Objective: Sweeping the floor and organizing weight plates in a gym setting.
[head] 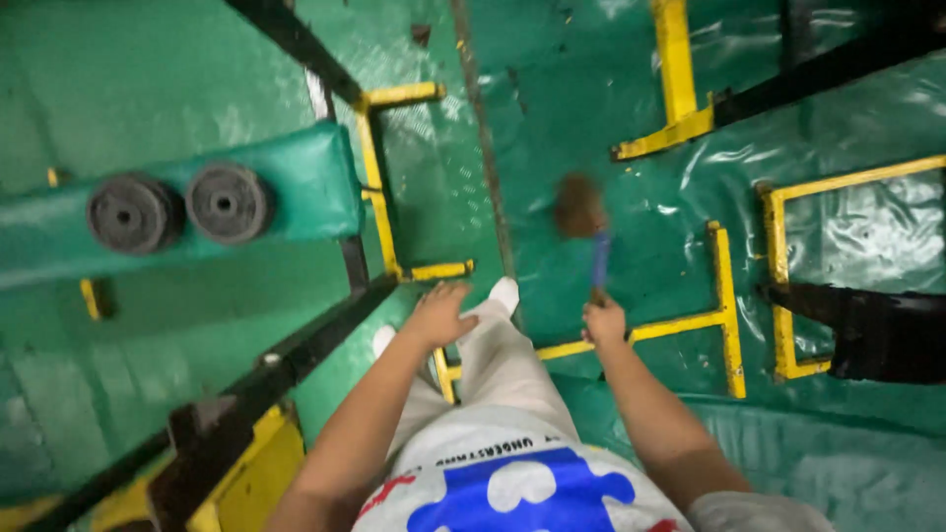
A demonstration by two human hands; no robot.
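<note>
The person stands looking straight down at a green floor (581,118), and the thing in hand is a small brush (581,212) with a blue handle and a brown, blurred head. The right hand (604,320) is closed in a fist round the bottom of that handle, with the head held out ahead of it over the glossy green sheeting. The left hand (439,313) holds nothing: its fingers are loosely spread and it hovers above the person's pale trousers, touching nothing that I can make out. Taking the brush as the landmark, a yellow frame (724,315) lies on the floor just to its right and reaches under the gripping hand, a dark seam in the floor runs close along its left side, and further left stands a green padded bench (296,187) with two grey weight plates (177,207) resting on it, well apart from the brush. A black metal bar (315,340) slants below that bench. As for progress, I judge the sweeping or brushing to be under way rather than finished (the blur of the head suggests motion), but the floor shows no clear line between brushed and unbrushed parts, so how much is done and how much is left cannot be told.
</note>
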